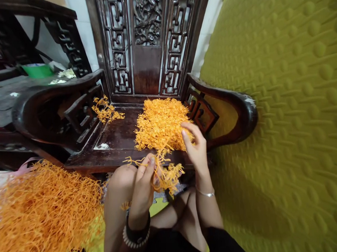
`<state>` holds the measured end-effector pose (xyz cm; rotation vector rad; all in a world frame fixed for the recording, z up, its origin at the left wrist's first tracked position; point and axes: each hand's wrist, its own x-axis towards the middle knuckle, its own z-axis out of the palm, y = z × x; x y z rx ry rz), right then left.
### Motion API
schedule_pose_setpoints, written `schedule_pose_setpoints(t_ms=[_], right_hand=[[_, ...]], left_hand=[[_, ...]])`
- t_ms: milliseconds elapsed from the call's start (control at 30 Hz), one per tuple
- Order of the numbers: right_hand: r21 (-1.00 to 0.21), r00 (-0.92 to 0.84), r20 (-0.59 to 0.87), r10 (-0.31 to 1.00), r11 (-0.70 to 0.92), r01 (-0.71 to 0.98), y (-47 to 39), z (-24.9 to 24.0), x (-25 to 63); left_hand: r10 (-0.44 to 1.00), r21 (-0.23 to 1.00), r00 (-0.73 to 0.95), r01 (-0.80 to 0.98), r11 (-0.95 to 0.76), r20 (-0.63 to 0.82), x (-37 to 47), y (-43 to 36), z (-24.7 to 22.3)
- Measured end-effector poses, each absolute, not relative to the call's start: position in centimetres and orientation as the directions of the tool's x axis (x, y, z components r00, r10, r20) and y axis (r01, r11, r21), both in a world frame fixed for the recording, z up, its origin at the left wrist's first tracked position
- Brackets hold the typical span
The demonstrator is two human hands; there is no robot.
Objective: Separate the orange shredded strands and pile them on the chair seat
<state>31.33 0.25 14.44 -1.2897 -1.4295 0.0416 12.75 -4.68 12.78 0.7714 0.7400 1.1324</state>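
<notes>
My left hand [145,176] is closed around a small bunch of orange branched plastic sprigs [169,177], held above my lap. One thin stem sticks out to the left past the thumb. My right hand [196,145] is raised over the near right edge of a heap of orange sprigs [162,120]; its thumb and fingers are curved and a little apart, and I see nothing held between them. This heap lies on the seat of a dark carved wooden chair [120,134]. Another orange sprig cluster [107,110] rests at the left side of the seat.
A large mound of longer orange strands [46,219] lies at the lower left. On the dark side table [0,93] stands a green bowl [37,70] with pale scraps beside it. The chair's curved armrest [241,111] and a bumpy yellow-green mat [293,134] flank my right.
</notes>
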Motion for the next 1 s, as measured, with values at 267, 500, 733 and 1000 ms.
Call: schedule_pose_setpoints(t_ms=[267, 500, 733, 1000], right_hand=[[-0.771, -0.126, 0.408, 0.904, 0.416, 0.483, -7.2, 15.6, 28.2], [-0.908, -0.011, 0.383, 0.924, 0.379, 0.18, -7.1, 14.8, 28.2], [-0.899, 0.321, 0.428, 0.845, 0.434, 0.057, -7.7, 14.0, 28.8], [-0.99, -0.094, 0.137, 0.986, 0.132, -0.052, -7.8, 14.6, 28.5]], left_hand=[[0.971, 0.782, 0.187, -0.578, 0.232, -0.15, 14.4, -3.8, 11.7], [0.889, 0.823, 0.455, -0.527, 0.212, 0.062, 13.9, -3.8, 11.4], [0.795, 0.916, 0.599, -0.367, 0.162, 0.099, 12.9, -3.7, 12.0], [0.861, 0.963, 0.493, -0.269, 0.013, 0.126, 12.1, -3.8, 11.9]])
